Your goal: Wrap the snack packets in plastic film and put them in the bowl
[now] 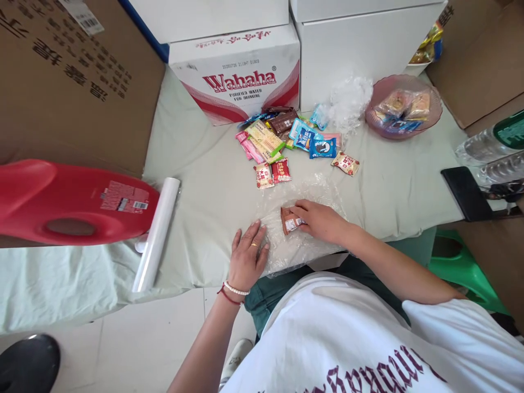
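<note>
A sheet of clear plastic wrap [305, 196] lies spread on the pale green cloth near the table's front edge. My left hand [246, 256] rests flat on its left edge, fingers stretched out, a ring on one finger and bead bracelets at the wrist. My right hand [321, 220] presses on a small brown snack packet [289, 221] lying on the wrap, fingers curled over its right end. Two small red and white packets [272, 173] lie just beyond the wrap.
A pile of snack packets [286, 139] lies by a Wahaha box [241, 73]. A pink bowl [403, 106] of snacks stands back right, a wrap roll [158, 232] and red jug [61, 202] at left, a phone [462, 192] and bottles at right.
</note>
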The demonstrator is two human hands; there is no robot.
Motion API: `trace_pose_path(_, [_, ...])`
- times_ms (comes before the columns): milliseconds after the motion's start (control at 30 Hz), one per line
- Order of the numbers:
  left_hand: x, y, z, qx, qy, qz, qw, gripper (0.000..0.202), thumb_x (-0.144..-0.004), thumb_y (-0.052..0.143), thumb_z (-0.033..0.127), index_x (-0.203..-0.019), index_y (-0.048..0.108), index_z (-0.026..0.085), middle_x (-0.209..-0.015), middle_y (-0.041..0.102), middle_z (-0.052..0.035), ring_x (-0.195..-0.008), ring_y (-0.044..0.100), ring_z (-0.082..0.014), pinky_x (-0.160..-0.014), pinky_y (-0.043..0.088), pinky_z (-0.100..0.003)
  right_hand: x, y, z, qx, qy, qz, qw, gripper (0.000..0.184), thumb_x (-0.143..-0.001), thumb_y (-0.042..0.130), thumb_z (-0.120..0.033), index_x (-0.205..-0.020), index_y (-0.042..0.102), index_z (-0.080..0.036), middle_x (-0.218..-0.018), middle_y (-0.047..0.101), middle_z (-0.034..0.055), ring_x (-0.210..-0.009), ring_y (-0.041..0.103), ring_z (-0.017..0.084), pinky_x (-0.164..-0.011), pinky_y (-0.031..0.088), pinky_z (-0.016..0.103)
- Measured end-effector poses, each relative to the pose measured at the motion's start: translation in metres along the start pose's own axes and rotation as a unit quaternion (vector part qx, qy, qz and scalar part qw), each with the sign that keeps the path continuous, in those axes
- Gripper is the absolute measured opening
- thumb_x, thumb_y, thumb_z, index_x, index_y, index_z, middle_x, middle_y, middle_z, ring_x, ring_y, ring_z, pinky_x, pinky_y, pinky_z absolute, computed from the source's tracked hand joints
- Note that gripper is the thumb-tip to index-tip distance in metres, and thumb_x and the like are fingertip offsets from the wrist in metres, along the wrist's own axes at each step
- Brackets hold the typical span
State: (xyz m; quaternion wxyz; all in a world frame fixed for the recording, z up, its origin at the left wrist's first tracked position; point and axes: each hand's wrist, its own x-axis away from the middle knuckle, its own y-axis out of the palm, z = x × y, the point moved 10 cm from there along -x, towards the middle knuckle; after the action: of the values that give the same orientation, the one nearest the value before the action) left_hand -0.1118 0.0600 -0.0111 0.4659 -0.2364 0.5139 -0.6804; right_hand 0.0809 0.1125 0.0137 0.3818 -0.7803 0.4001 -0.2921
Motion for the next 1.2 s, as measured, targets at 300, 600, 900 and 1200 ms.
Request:
trace_pose_path(300, [0.014, -0.001, -0.002, 0.082, 0.108, -0.125, 0.983, 0.070, -0.084, 0.058, 0.027, -0.153, 0.049, 0.022, -0.169, 0.039, -0.0140, -0.158, 0.036, -0.0320, -0.132, 0.009, -0.057, 0.100, -0.007, 0.024, -0.046, -0.101, 0.047, 0.993, 0.072, -0.093, 0.075, -0.047, -0.156, 0.047, -0.027, -0.163, 0.042, 0.0164, -0.148, 0.044, 0.033, -0.119, 0.044, 0.055])
trace_pose_path(600, [-0.018, -0.007, -0.010, 0.104, 0.026, -0.034, 0.994, 0.025, -0.104, 0.048, 0.034, -0.106, 0.071, 0.025, -0.137, 0.072, -0.0080, -0.136, 0.060, -0.0245, -0.123, 0.034, -0.054, 0.111, -0.005, 0.043, -0.096, -0.085, 0.076, 0.989, 0.024, -0.105, 0.054, -0.029, -0.116, 0.074, -0.022, -0.122, 0.073, 0.0133, -0.112, 0.065, 0.025, -0.098, 0.055, 0.044])
trace_pose_path(900, [-0.066, -0.031, -0.080, 0.105, -0.217, 0.111, 0.964, 0.024, -0.094, 0.053, 0.041, -0.082, 0.064, 0.023, -0.094, 0.070, -0.0094, -0.100, 0.063, -0.0281, -0.100, 0.050, -0.049, 0.036, -0.047, 0.112, -0.007, 0.210, 0.049, 0.976, 0.029, -0.100, 0.051, -0.032, -0.113, 0.074, -0.019, -0.100, 0.076, 0.0090, -0.092, 0.068, 0.025, -0.076, 0.050, 0.033])
trace_pose_path(1200, [-0.001, -0.082, 0.034, 0.032, -0.065, 0.273, 0.959, 0.027, -0.093, 0.056, 0.023, -0.117, 0.069, 0.026, -0.111, 0.069, -0.0105, -0.108, 0.061, -0.0293, -0.101, 0.041, -0.050, -0.025, -0.072, 0.064, 0.109, 0.063, 0.086, 0.988, 0.039, -0.102, 0.053, -0.028, -0.136, 0.066, -0.013, -0.130, 0.066, 0.0189, -0.122, 0.055, 0.035, -0.106, 0.044, 0.047])
